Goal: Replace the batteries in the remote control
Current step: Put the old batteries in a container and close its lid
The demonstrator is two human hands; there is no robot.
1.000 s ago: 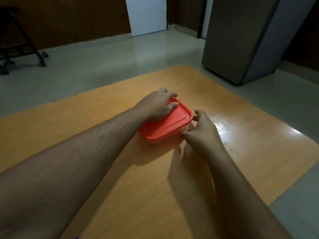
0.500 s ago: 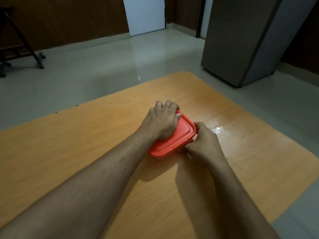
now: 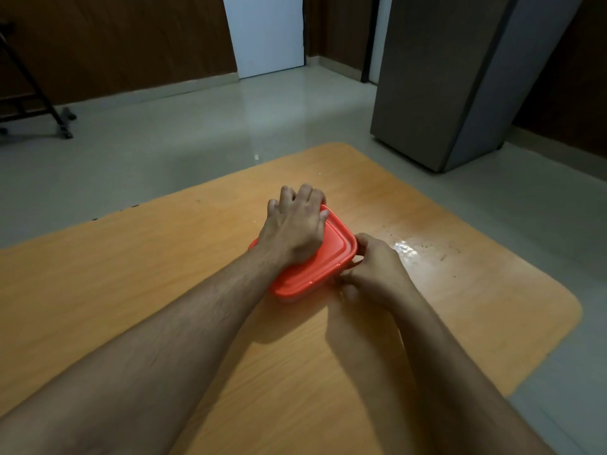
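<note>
dim indoor light, source overhead and unseen. white glare patch on the glossy orange wooden table [image 3: 407, 249]; pale sheen on the grey tiled floor [image 3: 259, 126]. soft forearm shadows on the wood. wide-angle bending of the tall grey metal cabinet [image 3: 437, 77]. focus fair.
</note>
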